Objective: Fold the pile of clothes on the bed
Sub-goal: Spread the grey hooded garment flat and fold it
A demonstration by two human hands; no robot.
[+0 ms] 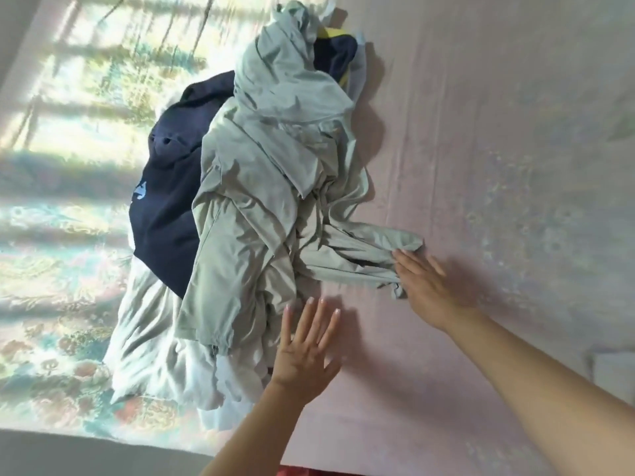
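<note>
Both hands flat, fingers straight: right hand [424, 286] touching the grey jacket's [275, 187] sleeve; spread it before folding, left hand [304, 355] alongside.

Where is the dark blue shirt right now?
In the head view, the dark navy blue shirt lies on the pile's left side, partly under the crumpled pale grey-green garment and above the white cloth.

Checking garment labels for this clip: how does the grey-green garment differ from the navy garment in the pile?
The grey-green garment lies on top, light, thin and heavily creased; the navy garment lies partly under it, dark and smoother. The navy one bears a small pale logo; the grey-green shows none. The right hand touches the grey-green sleeve; nothing touches the navy. Both are unfolded.
</note>
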